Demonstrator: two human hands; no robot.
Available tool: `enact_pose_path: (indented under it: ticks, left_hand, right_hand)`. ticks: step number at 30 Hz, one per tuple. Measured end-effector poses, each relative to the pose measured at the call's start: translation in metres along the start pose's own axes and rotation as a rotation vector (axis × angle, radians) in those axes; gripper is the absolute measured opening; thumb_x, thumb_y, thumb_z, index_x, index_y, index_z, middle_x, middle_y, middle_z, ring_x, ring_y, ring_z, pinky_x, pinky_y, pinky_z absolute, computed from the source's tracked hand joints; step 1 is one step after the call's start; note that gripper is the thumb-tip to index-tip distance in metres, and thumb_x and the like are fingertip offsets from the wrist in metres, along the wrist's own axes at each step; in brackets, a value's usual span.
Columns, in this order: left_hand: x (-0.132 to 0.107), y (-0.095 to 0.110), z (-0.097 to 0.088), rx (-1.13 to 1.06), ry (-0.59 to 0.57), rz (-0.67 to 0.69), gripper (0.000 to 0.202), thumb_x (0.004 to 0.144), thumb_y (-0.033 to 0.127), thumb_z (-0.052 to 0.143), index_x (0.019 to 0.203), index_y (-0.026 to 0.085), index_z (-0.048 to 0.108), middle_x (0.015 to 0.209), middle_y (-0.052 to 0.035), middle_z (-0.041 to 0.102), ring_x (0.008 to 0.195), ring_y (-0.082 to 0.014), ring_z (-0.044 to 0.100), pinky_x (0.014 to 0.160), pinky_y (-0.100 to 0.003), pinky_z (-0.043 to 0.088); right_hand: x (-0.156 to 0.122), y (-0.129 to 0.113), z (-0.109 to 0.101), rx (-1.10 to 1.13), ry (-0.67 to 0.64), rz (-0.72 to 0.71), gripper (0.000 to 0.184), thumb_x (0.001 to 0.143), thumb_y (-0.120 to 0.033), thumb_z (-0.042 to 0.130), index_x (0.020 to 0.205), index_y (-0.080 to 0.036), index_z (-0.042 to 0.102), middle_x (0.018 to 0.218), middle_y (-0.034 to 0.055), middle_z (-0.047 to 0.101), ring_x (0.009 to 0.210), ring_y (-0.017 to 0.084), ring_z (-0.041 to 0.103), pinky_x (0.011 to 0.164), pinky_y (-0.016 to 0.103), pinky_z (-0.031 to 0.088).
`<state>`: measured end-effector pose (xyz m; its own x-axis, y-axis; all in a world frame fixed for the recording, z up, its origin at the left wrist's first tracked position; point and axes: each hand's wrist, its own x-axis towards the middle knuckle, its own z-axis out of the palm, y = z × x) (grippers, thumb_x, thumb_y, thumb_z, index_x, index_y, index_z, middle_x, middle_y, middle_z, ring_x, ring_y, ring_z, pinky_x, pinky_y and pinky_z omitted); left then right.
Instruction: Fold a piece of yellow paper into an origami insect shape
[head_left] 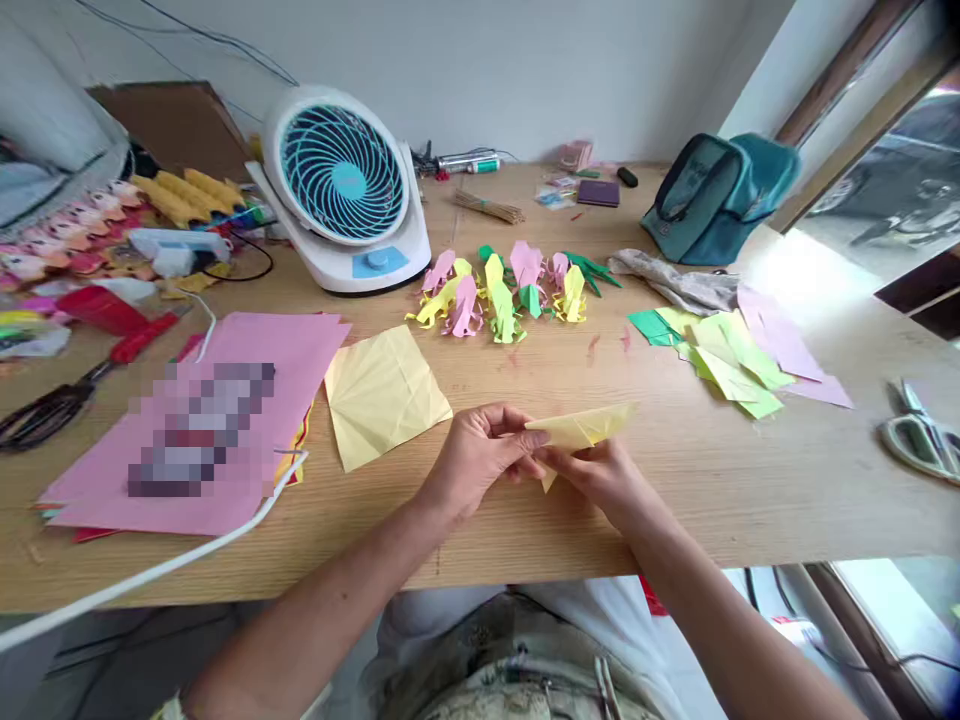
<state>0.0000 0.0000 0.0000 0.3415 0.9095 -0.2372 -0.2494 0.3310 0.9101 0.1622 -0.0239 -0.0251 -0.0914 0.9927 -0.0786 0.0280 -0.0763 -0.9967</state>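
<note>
Between my two hands is a folded piece of yellow paper point(581, 428), held just above the table's front part. My left hand point(491, 455) pinches its left end between thumb and fingers. With thumb and fingers my right hand point(596, 470) grips its lower edge; some of those fingertips are hidden behind the paper. A creased yellow square sheet point(386, 392) lies flat to the left of my left hand. Beyond my hands sits a cluster of pink, yellow and green cut paper flowers point(499, 290).
Pink paper sheets point(300, 350) are stacked at left, crossed by a white cable point(247, 525). A white fan point(345, 190) stands behind. Green and yellow paper pieces point(724, 360) lie at right, near scissors point(919, 430). A teal bag point(724, 200) is at the back right.
</note>
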Motion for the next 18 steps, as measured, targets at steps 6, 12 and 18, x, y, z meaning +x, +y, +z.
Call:
enact_pose_path:
  ticks: [6,12,18]
  left_hand:
    - [-0.0033,0.001,0.0034,-0.017,-0.028,0.024,0.033,0.064,0.036,0.088,0.078,0.013,0.069,0.06,0.001,0.069,0.048,-0.0112,0.066,0.041,-0.015,0.045]
    - [-0.003,-0.0024,0.0023,-0.098,-0.003,0.01,0.03,0.065,0.033,0.088,0.075,0.013,0.069,0.07,-0.0007,0.074,0.06,-0.0113,0.071,0.048,-0.013,0.05]
    - [-0.0041,-0.0061,0.0053,-0.118,-0.026,0.079,0.027,0.07,0.033,0.085,0.081,0.012,0.073,0.077,-0.0039,0.076,0.077,-0.0149,0.074,0.071,-0.019,0.058]
  right_hand:
    - [0.0031,0.0049,-0.0024,-0.007,0.004,-0.017,0.038,0.068,-0.052,0.079,0.08,-0.018,0.069,0.077,0.0057,0.072,0.07,0.02,0.064,0.063,0.03,0.05]
    - [0.0031,0.0037,-0.0027,-0.009,-0.044,-0.055,0.039,0.073,-0.054,0.076,0.089,-0.019,0.073,0.08,0.006,0.073,0.078,0.023,0.067,0.066,0.031,0.052]
    - [0.0039,0.0053,-0.0031,0.012,-0.02,-0.072,0.039,0.073,-0.053,0.077,0.093,-0.02,0.072,0.085,0.0063,0.074,0.082,0.024,0.067,0.068,0.033,0.053]
